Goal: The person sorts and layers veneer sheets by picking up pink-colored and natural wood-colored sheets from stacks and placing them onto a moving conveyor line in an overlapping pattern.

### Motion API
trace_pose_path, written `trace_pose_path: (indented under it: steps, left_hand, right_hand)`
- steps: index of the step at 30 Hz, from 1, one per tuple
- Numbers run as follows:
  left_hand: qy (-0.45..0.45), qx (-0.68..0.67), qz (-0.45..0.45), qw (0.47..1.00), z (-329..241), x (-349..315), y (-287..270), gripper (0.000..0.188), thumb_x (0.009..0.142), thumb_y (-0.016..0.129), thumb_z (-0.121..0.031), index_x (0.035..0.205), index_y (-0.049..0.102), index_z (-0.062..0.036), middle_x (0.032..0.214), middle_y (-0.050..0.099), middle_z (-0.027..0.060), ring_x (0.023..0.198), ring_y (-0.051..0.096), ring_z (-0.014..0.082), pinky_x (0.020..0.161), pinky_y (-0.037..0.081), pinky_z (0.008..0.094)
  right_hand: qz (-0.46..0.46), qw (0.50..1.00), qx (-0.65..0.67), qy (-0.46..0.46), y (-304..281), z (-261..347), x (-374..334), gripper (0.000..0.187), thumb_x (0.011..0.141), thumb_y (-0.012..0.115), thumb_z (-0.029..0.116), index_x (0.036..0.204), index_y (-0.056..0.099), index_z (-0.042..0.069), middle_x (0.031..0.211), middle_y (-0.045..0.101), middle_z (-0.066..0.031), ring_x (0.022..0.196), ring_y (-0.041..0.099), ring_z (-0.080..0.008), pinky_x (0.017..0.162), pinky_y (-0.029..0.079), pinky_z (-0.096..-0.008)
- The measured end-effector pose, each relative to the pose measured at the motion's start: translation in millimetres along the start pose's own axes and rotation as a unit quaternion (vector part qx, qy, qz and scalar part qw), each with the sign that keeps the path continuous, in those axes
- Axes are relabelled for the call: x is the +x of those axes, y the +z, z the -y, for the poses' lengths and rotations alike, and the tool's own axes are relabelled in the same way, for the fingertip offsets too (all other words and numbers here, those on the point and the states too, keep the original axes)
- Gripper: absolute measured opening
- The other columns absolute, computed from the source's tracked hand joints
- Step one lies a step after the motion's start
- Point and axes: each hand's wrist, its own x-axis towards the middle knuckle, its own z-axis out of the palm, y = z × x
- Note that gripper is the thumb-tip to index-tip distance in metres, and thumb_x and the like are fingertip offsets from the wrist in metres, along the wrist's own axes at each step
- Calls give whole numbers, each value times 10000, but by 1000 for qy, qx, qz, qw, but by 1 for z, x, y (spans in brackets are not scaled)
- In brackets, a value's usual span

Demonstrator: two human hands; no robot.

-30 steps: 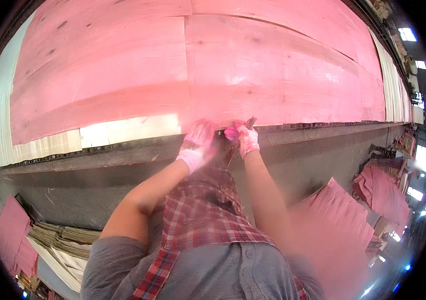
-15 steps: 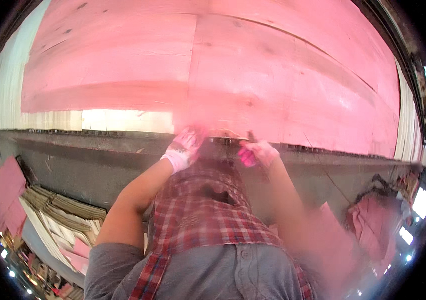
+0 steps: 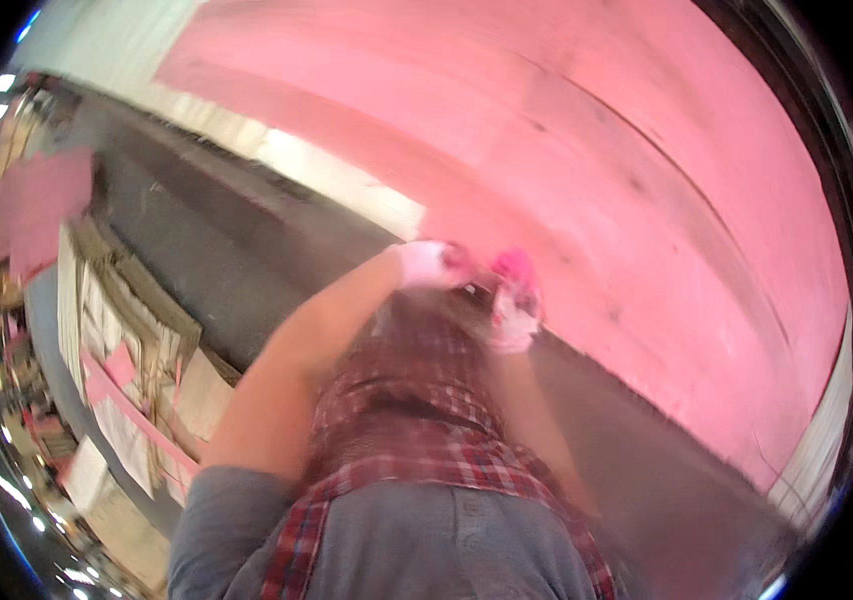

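Note:
A large pink sheet, seemingly wood veneer or thin board, spreads over the surface in front of me. My left hand, in a white glove with pink stains, is at the sheet's near edge, its fingers smeared by motion. Close beside it, my right hand, gloved in white and bright pink, looks closed. Whatever it holds is too blurred to name. Something small and dark shows between the two hands. A pale strip lies along the near edge, left of my hands.
A dark ledge runs along the near side of the sheet. Low at the left stands a stack of thin sheets with pink and pale scraps. Another pink piece is behind it. White sheet edges show at the far right.
The view has turned, so the sheet's near edge now slants down to the right. My hands have come closer together, the left one moving rightward.

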Motion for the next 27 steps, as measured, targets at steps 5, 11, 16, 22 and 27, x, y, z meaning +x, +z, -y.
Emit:
trace_pose_path:
  steps: [5,11,16,22,27]
  left_hand:
    - [511,619,245,544,59,-75,10,347,882,480,-277,1067,506,15,1025,589,141,954,568,274,893,431,360]
    - [553,627,205,509,-10,-225,-106,281,828,584,-266,902,612,4,854,641,132,759,629,228,700,508,356]
    - [590,367,209,688,-138,-331,-263,469,831,527,-410,853,582,55,762,623,179,701,619,320,707,506,445]
    - [577,199,208,764,-227,-409,-368,620,797,483,-555,830,579,57,782,625,186,713,620,324,720,499,449]
    - [545,223,314,745,-257,-465,-372,646,787,476,-586,983,554,24,1005,600,171,922,588,271,795,471,417]
  right_hand:
    - [-3,990,-114,88,-14,-4,50,98,850,519,157,904,552,82,832,571,-21,717,534,-141,651,448,-273]
    - [-51,991,-90,79,-33,21,97,216,841,502,314,903,552,114,779,546,-12,662,505,-146,589,432,-285]
    - [-61,972,-228,10,30,-5,22,357,831,473,423,893,575,86,731,549,-16,616,487,-133,538,410,-261]
    - [217,940,-241,105,177,-76,-61,530,819,438,554,881,602,54,674,553,-20,561,465,-117,477,384,-231]
    - [471,787,-255,307,370,-122,-167,449,830,482,490,939,565,62,790,573,-27,484,453,-93,438,368,-223]
